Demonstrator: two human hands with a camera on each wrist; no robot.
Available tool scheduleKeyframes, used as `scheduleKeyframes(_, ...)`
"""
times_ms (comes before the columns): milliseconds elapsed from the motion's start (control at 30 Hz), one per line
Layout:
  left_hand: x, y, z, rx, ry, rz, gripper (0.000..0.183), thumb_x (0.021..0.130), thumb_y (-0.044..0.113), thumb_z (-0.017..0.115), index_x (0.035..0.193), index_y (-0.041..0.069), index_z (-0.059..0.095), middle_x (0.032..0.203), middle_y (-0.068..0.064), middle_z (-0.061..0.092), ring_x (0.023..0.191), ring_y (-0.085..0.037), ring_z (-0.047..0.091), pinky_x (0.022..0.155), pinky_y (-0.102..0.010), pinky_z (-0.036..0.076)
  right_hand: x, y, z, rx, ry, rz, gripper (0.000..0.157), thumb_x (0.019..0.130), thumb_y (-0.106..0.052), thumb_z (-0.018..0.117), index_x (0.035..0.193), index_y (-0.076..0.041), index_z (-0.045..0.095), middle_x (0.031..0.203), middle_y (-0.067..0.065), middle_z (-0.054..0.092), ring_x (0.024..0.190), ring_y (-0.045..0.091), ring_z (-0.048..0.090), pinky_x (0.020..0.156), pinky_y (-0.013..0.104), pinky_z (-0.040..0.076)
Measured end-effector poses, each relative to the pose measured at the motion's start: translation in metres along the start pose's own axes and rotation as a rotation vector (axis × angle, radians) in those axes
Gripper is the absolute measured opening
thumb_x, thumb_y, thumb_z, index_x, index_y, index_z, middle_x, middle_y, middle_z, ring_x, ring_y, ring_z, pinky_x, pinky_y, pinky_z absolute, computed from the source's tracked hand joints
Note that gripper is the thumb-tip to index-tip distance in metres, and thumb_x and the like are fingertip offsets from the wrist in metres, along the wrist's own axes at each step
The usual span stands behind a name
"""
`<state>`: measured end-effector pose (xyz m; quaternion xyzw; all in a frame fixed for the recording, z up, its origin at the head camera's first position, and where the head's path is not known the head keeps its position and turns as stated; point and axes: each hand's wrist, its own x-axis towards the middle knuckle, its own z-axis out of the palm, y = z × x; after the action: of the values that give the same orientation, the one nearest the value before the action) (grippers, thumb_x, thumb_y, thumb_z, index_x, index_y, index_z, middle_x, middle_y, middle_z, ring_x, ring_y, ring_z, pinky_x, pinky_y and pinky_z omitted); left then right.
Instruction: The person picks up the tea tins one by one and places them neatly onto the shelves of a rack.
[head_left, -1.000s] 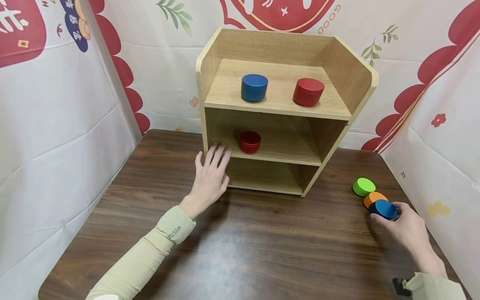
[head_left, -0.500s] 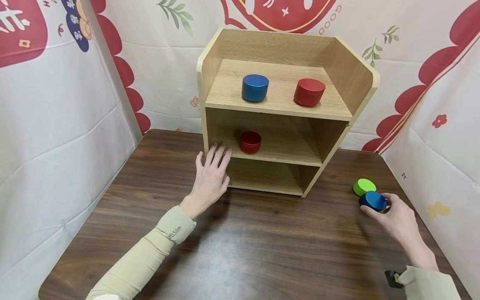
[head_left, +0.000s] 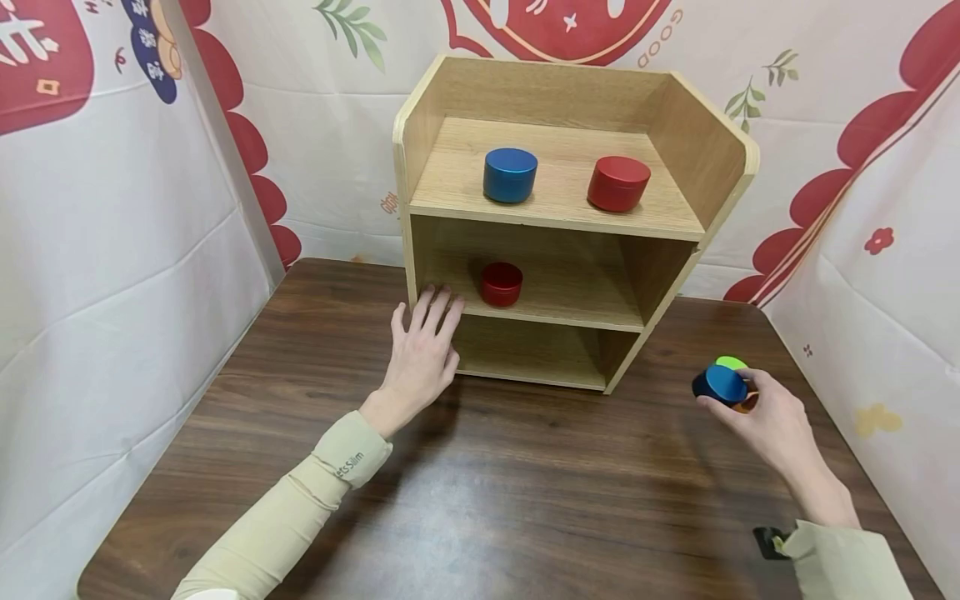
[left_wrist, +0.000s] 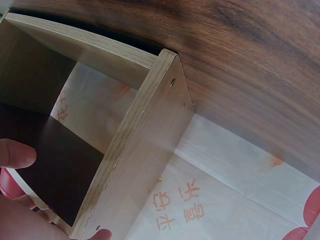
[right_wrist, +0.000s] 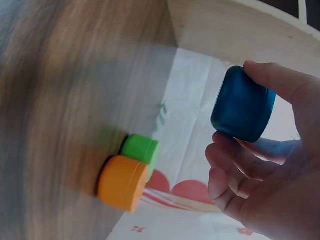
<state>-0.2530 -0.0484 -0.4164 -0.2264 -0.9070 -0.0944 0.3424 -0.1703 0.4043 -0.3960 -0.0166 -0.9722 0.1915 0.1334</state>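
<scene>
My right hand point(head_left: 780, 425) pinches a round blue tin point(head_left: 724, 385) between thumb and fingers. In the right wrist view this tin point(right_wrist: 242, 105) is held tilted, above the table. Behind it on the table stand an orange tin point(right_wrist: 122, 182) and a green tin point(right_wrist: 140, 148), side by side; in the head view they are mostly covered. My left hand point(head_left: 420, 358) rests with spread, fairly straight fingers on the left front edge of a wooden shelf unit point(head_left: 540, 221). In the left wrist view its thumb point(left_wrist: 15, 154) lies before a compartment.
A blue tin point(head_left: 510, 176) and a red tin point(head_left: 618, 183) stand on the top shelf. Another red tin point(head_left: 501, 284) is on the middle shelf, right by my left fingertips. The brown table point(head_left: 540, 483) is bordered by printed cloth walls point(head_left: 337, 150).
My right hand has lifted the blue tin and carried it left and away from me, past the orange tin and in front of the green one. The left hand has stayed still.
</scene>
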Motion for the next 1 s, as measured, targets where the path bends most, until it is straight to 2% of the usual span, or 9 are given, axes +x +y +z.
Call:
scheduleKeyframes(233, 0.001, 0.000, -0.001, 0.001, -0.012, 0.002, 0.069, 0.078, 0.012, 0.058, 0.145, 0.013, 0.039, 0.151, -0.010, 0.038, 0.143, -0.030, 0.029, 0.104, -0.064, 0.027, 0.004, -0.018, -0.003, 0.019, 0.007, -0.035, 0.074, 0.080, -0.039, 0.075, 0.127, 0.012, 0.047, 0.107, 0.034, 0.058, 0.083, 0.041, 0.059, 0.070, 0.057, 0.052)
scheduleKeyframes(367, 0.001, 0.000, -0.001, 0.000, -0.005, 0.004, 0.069, 0.078, 0.012, 0.057, 0.144, 0.013, 0.039, 0.151, -0.010, 0.039, 0.143, -0.031, 0.029, 0.104, -0.064, 0.027, 0.007, -0.026, -0.004, 0.022, 0.025, -0.069, 0.071, 0.079, -0.037, 0.077, 0.124, 0.010, 0.050, 0.100, 0.031, 0.061, 0.078, 0.037, 0.060, 0.061, 0.045, 0.052)
scheduleKeyframes(467, 0.001, 0.000, 0.000, -0.002, 0.000, 0.005, 0.068, 0.078, 0.012, 0.057, 0.144, 0.013, 0.040, 0.150, -0.011, 0.039, 0.143, -0.031, 0.030, 0.103, -0.064, 0.027, 0.009, -0.033, -0.005, 0.027, 0.027, -0.083, 0.068, 0.078, -0.036, 0.078, 0.122, 0.009, 0.051, 0.096, 0.029, 0.062, 0.077, 0.035, 0.060, 0.060, 0.032, 0.046)
scheduleKeyframes(533, 0.000, 0.000, 0.000, -0.001, 0.003, 0.006, 0.068, 0.078, 0.012, 0.057, 0.144, 0.013, 0.040, 0.150, -0.011, 0.039, 0.143, -0.031, 0.030, 0.103, -0.064, 0.027, 0.010, -0.038, -0.005, 0.037, 0.024, -0.090, 0.068, 0.078, -0.035, 0.078, 0.122, 0.009, 0.052, 0.099, 0.030, 0.062, 0.079, 0.036, 0.060, 0.060, 0.031, 0.044)
scheduleKeyframes(900, 0.000, -0.002, 0.002, -0.003, 0.009, 0.006, 0.068, 0.078, 0.011, 0.057, 0.144, 0.013, 0.040, 0.150, -0.010, 0.039, 0.142, -0.031, 0.030, 0.103, -0.064, 0.027, 0.013, -0.068, -0.009, 0.052, 0.011, -0.113, 0.070, 0.077, -0.041, 0.077, 0.124, 0.005, 0.052, 0.107, 0.029, 0.062, 0.091, 0.039, 0.059, 0.065, 0.044, 0.047)
scheduleKeyframes(1000, 0.000, -0.002, 0.001, 0.000, 0.010, 0.007, 0.068, 0.078, 0.011, 0.057, 0.144, 0.013, 0.040, 0.150, -0.010, 0.040, 0.142, -0.031, 0.031, 0.103, -0.064, 0.028, 0.013, -0.076, -0.011, 0.065, 0.011, -0.123, 0.069, 0.077, -0.042, 0.077, 0.124, 0.003, 0.053, 0.106, 0.027, 0.062, 0.091, 0.038, 0.057, 0.066, 0.044, 0.047)
